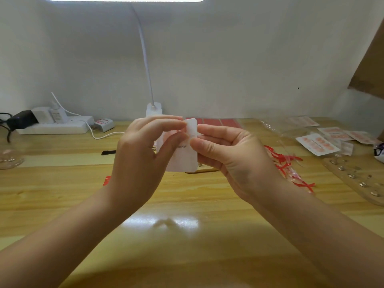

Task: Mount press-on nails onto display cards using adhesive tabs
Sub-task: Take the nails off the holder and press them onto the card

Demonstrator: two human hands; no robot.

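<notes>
A white display card (184,157) with printed text and pink nails on it is held upright above the middle of the wooden table (187,235). My right hand (232,159) pinches its right edge between thumb and fingers. My left hand (143,154) pinches at the card's upper part with thumb and forefinger; what lies between those fingertips is hidden. Red adhesive tab sheets (220,122) lie flat behind the card. Peeled red backing strips (288,163) are heaped to the right.
Finished nail cards (319,143) and clear bags (278,132) lie at the far right, beside a clear nail holder board (357,179). A lamp base (153,110) stands at the back centre. At back left lies a power strip (56,126). A glass dish (10,157) sits at the left edge.
</notes>
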